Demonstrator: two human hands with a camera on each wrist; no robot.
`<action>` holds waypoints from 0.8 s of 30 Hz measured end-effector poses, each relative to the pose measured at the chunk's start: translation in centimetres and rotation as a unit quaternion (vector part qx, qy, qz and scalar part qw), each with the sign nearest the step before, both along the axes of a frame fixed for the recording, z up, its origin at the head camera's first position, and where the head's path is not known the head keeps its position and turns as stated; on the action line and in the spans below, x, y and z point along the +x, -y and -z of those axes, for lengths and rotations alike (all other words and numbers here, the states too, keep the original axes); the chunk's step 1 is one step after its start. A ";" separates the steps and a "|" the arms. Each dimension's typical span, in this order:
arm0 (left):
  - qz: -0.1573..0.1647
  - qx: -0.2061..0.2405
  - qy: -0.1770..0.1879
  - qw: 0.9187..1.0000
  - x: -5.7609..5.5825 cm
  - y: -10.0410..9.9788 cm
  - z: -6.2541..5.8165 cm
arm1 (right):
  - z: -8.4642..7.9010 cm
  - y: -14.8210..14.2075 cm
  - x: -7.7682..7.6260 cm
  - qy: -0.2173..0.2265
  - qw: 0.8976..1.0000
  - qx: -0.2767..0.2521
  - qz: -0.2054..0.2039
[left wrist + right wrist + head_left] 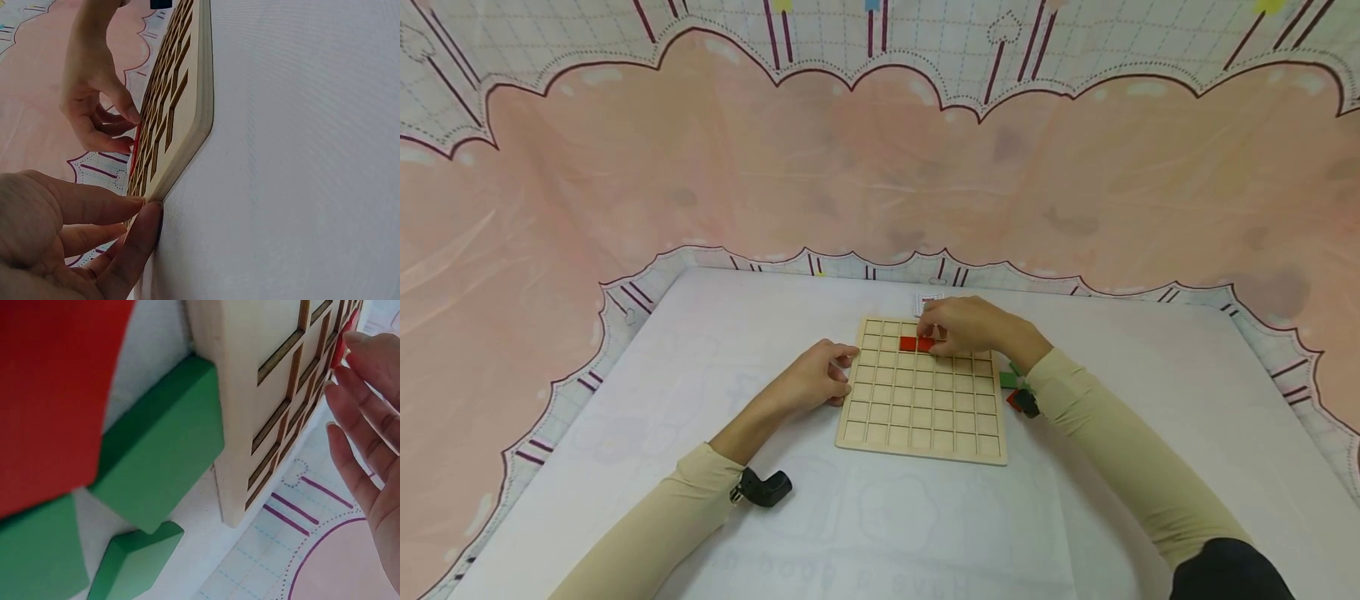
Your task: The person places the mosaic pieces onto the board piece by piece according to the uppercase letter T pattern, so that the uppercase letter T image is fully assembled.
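Observation:
A square wooden grid board [921, 400] lies flat on the table. My left hand [816, 375] holds the board's left edge, with thumb and fingers bent against the rim; in the left wrist view the left hand [81, 231] has its fingertips at that edge. Near the far side of the grid, a red puzzle block [908, 343] covers parts of the second row. The right hand [962, 325] grips this block's right end between thumb and fingers, hiding part of it. In the right wrist view, the red block [344, 337] shows as a narrow strip beside the thumb.
Right of the board lie several loose pieces: a green block [162, 450], a smaller green piece [134, 562] and a large red piece [50, 394]. Partly behind the right hand is a small printed white card [925, 302]. A patterned cloth [850, 183] borders the white table [880, 517].

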State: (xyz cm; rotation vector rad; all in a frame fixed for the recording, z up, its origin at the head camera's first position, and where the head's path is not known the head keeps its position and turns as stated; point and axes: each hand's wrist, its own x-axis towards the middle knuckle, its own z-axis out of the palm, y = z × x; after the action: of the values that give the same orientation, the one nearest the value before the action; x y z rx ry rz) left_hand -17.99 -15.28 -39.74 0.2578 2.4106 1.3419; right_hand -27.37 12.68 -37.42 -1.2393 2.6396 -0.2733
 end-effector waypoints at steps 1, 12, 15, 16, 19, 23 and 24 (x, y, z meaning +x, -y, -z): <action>0.000 0.000 0.000 1.000 0.0 0.0 0.0 | 0.0 0.0 0.0 -0.001 1.000 0.002 0.000; 0.006 -0.005 -0.002 1.000 0.0 0.0 0.1 | -0.2 -0.7 0.2 0.014 1.000 -0.015 0.013; 0.007 -0.004 -0.002 1.000 0.0 0.0 0.1 | -0.3 -1.2 0.2 0.017 0.999 -0.020 0.018; 0.007 -0.003 -0.003 1.000 -0.1 0.1 0.1 | -0.4 -1.4 0.2 0.018 0.999 -0.023 0.020; 0.006 -0.001 -0.002 1.000 0.0 0.1 0.0 | -0.7 -2.0 0.3 0.026 0.999 -0.032 0.020; 0.005 0.000 0.001 1.000 -0.1 0.0 0.0 | -1.1 -3.0 0.7 0.033 0.998 -0.037 0.025; 0.005 0.000 0.001 1.000 -0.1 0.0 0.0 | -1.2 -3.2 0.8 0.033 0.998 -0.035 0.030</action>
State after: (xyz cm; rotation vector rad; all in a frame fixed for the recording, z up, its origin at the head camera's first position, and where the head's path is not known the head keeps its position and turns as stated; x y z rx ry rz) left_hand -18.07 -15.30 -39.79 0.2672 2.4033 1.3383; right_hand -26.53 15.87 -36.18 -1.1513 2.6343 -0.4127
